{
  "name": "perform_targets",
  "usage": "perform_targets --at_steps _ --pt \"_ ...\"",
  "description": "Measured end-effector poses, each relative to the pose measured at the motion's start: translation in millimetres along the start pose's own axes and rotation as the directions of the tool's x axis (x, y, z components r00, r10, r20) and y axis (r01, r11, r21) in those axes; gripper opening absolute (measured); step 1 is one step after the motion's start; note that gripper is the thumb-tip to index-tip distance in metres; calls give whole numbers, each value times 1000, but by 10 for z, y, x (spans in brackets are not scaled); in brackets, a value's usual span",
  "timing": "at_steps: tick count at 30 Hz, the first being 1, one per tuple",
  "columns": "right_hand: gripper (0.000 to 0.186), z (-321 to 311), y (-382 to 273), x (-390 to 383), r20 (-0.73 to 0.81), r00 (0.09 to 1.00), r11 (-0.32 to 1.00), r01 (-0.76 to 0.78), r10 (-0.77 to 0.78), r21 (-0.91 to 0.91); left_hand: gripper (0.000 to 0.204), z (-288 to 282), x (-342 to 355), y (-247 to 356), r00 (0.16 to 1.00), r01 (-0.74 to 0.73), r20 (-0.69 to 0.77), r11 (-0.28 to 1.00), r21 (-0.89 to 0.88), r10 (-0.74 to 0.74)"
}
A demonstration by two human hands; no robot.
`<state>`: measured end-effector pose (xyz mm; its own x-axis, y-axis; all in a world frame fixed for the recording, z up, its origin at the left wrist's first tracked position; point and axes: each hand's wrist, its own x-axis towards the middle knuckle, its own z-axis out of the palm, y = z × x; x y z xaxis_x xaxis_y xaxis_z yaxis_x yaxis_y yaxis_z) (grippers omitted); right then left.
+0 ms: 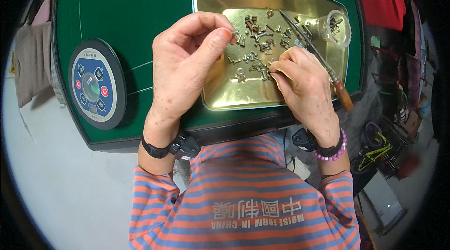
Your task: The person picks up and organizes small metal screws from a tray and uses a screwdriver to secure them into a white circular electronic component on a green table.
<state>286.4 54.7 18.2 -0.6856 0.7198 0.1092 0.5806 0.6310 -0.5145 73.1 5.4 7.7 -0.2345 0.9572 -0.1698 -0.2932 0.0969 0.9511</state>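
Thumb and forefinger of my left hand are closed in a pinch on a small silver screw, held above the left part of a shallow gold-coloured tin tray. Down among the loose screws in the tray, my right hand has its thumb and forefinger pressed together. A small metal piece shows at those fingertips, but its kind is mostly hidden. More screws, nuts and rusty bolts are scattered over the tray's middle. A clear plastic cup holding several screws is at the tray's right end.
A screwdriver with a wooden handle lies slanting across the tray, its handle past the near right edge. Left on the green table is a round control panel with buttons. The table's dark rim runs close before me.
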Motion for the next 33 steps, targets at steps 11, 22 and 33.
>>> perform_targets --at_steps 11,22,33 --pt "13 28 -46 75 84 996 1000 -7 9 -30 14 13 -26 -14 999 11 44 999 40 -13" --pt "12 -81 -143 -28 273 934 117 -305 230 945 15 29 -102 36 937 275 286 929 -248 -201" --pt "12 -33 -207 97 187 955 193 -233 231 953 20 54 -80 24 846 482 459 759 -438 -272"
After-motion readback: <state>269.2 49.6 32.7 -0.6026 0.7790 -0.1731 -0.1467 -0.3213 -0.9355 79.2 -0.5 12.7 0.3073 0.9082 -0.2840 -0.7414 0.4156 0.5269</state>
